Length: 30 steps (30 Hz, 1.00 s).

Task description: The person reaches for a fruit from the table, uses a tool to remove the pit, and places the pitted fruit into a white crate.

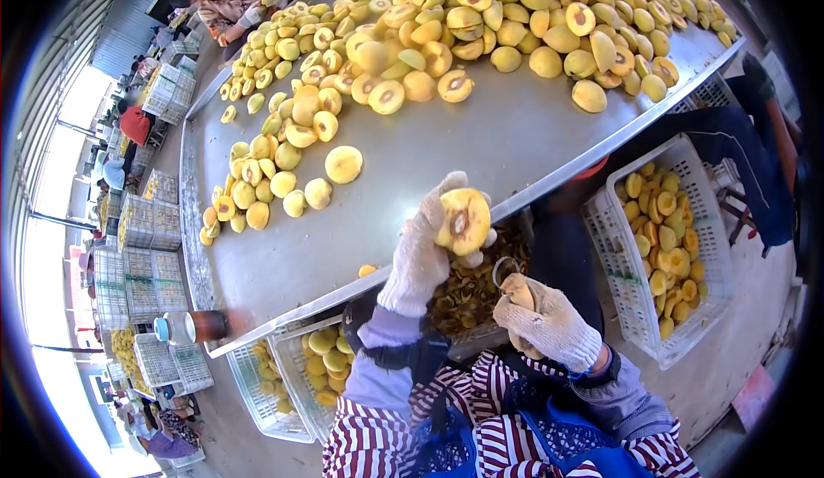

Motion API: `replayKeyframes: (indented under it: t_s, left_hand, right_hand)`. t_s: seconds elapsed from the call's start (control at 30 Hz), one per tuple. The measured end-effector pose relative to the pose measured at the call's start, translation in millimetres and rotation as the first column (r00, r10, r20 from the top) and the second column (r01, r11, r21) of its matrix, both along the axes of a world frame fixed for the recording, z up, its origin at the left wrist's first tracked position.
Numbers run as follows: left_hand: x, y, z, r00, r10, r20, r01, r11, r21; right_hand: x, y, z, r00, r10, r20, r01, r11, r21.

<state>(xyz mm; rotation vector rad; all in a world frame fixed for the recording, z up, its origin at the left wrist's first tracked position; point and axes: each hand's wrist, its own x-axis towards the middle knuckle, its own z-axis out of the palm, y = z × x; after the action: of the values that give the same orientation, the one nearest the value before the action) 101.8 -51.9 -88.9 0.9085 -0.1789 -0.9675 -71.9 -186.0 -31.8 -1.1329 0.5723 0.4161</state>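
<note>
My left hand (425, 251), in a pale knit glove, holds up a halved yellow fruit (464, 220) with its cut face and brown centre showing. To the right, my right hand (547, 319), gloved too, is closed on a tool with a wooden handle (518, 289) and a curved metal loop (506, 269). Both hands are at the near edge of the metal table (412, 152), above a container of brownish scraps (476, 293). Many halved yellow fruits (403, 57) are heaped on the table.
A white crate of fruit halves (665, 246) stands at the right. More crates of fruit (322, 358) sit below the table at the left. A bottle (193, 326) is by the table's left corner. Another person (236, 2) is across the table. Stacked crates (142, 281) line the far left.
</note>
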Motion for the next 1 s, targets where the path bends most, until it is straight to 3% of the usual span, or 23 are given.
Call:
replayKeyframes:
  t_s: [0.27,0.37,0.47,0.57,0.6,0.73,0.83,0.87,0.97,1.0]
  left_hand:
    - [-75,18,44,0.947,0.15,0.286,-0.204,0.965,0.168]
    - [-93,18,55,0.934,0.241,0.263,-0.278,0.954,0.113]
    - [-104,17,58,0.861,0.303,0.409,-0.376,0.92,0.111]
    - [-106,21,72,0.83,0.15,0.538,-0.302,0.931,0.207]
    - [-106,22,72,0.867,0.148,0.476,-0.27,0.942,0.2]
    - [-114,16,76,0.947,0.221,0.232,-0.222,0.975,-0.023]
    - [-115,32,60,0.889,0.129,0.439,-0.269,0.923,0.274]
    - [-116,39,61,0.927,0.025,0.374,-0.185,0.899,0.397]
    - [-124,46,57,0.959,-0.074,0.275,-0.047,0.91,0.412]
    - [-130,45,57,0.98,0.07,0.187,-0.126,0.942,0.31]
  right_hand:
    - [-6,25,-11,0.976,0.178,0.126,-0.112,0.904,-0.412]
    - [-12,30,-6,0.971,0.187,0.148,-0.097,0.877,-0.471]
    - [-18,37,-11,0.96,0.173,0.221,-0.082,0.926,-0.368]
    - [-25,35,10,0.984,0.13,0.124,-0.115,0.986,-0.121]
    - [-24,31,21,0.991,0.111,0.076,-0.115,0.992,0.05]
    - [-31,29,15,0.997,0.006,0.073,-0.012,0.997,0.082]
    - [-36,18,19,0.98,-0.16,0.12,0.146,0.982,0.115]
    - [-37,14,18,0.975,-0.184,0.128,0.174,0.981,0.087]
    - [-38,11,22,0.971,-0.204,0.121,0.198,0.978,0.063]
    - [-41,14,20,0.971,-0.202,0.131,0.193,0.978,0.078]
